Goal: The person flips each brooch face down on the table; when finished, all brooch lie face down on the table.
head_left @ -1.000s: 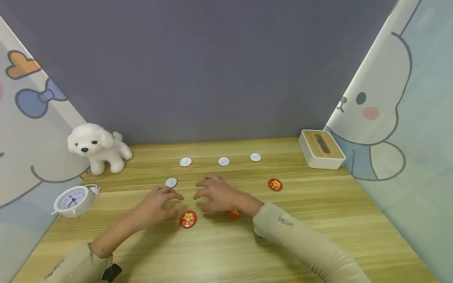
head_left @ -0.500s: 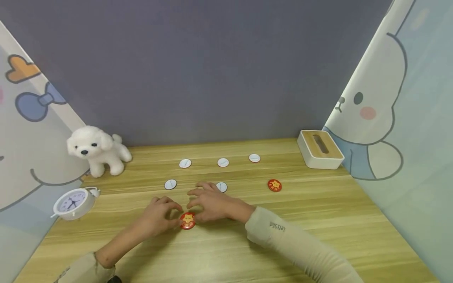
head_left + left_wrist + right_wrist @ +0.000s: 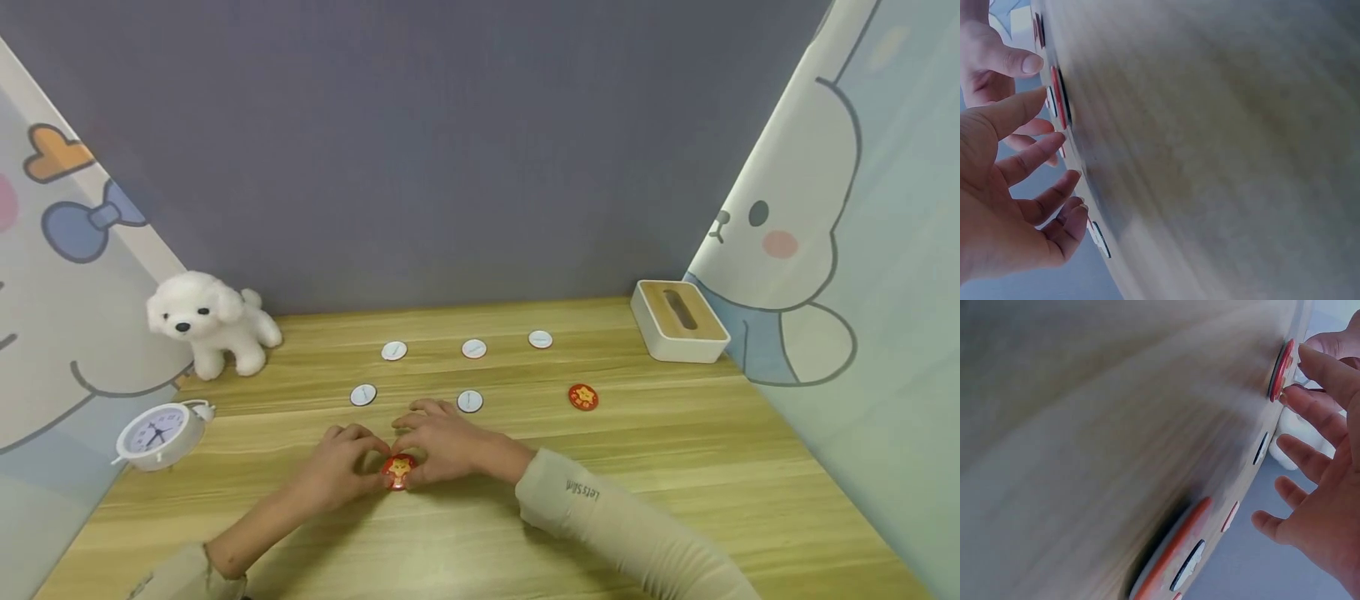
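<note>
A round red badge (image 3: 400, 472) with a yellow star figure lies on the wooden table between the two hands. My left hand (image 3: 341, 468) has its thumb and index fingertip at the badge's left rim. From the right, my right hand (image 3: 442, 442) brings its thumb and index finger to the opposite rim. In the right wrist view the thumb and index finger bracket the red badge (image 3: 1280, 372), the other fingers spread apart. A second red badge (image 3: 1175, 550) lies close to that camera, hidden under my right arm in the head view.
Several white discs with small print, such as one disc (image 3: 470, 401), lie beyond the hands. Another red badge (image 3: 583, 397) is to the right. A plush dog (image 3: 217, 321) and alarm clock (image 3: 161, 435) stand left; a tissue box (image 3: 678, 321) sits back right.
Both hands have come down and closed in on the red badge from either side. The right hand moved left and nearer, uncovering a white disc behind it.
</note>
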